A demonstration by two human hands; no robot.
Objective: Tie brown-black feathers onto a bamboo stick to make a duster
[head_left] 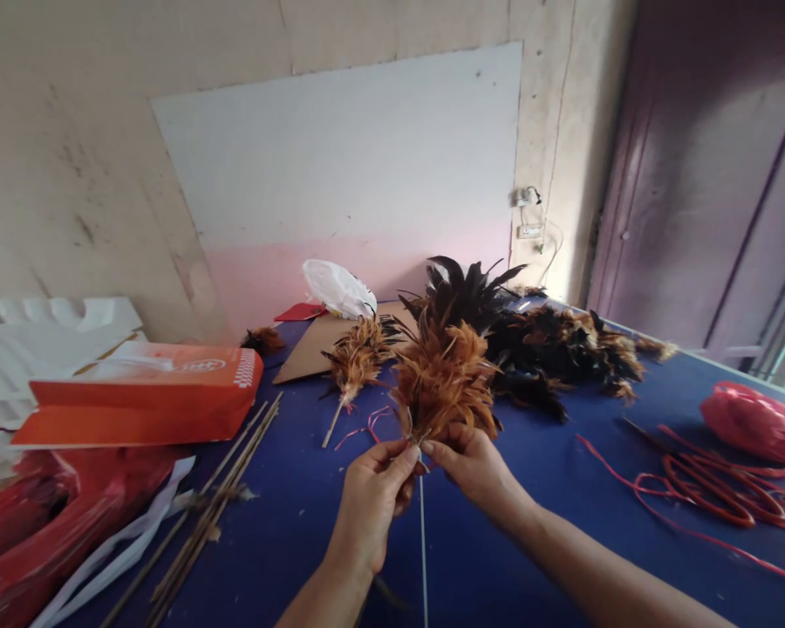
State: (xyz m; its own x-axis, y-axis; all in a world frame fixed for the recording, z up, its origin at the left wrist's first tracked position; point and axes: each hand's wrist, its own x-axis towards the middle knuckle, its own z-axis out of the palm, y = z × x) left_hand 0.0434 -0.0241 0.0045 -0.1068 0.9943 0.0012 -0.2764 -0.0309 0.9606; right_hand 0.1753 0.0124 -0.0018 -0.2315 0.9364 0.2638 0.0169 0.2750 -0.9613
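Note:
Over the middle of the blue table, a bundle of brown and black feathers [446, 377] fans upward and away from me. My left hand [378, 488] pinches its narrow base between thumb and fingers. From the right, my right hand [474, 462] grips the lower quills beside it, thumb close to the left thumb. A thin stem shows just under the pinch; most of it is hidden by my fingers. Behind and left of my hands lies a feather duster [358, 358] with a short stick handle and pink string near it.
Loose dark feathers [563, 344] are piled at the back right. Red plastic string [720, 488] lies tangled at right by a pink bundle [755, 420]. Thin sticks [215, 515], an orange bag [150, 392] and red plastic [58, 523] occupy the left. Cardboard [304, 349] and a white plastic bag [340, 288] lie behind.

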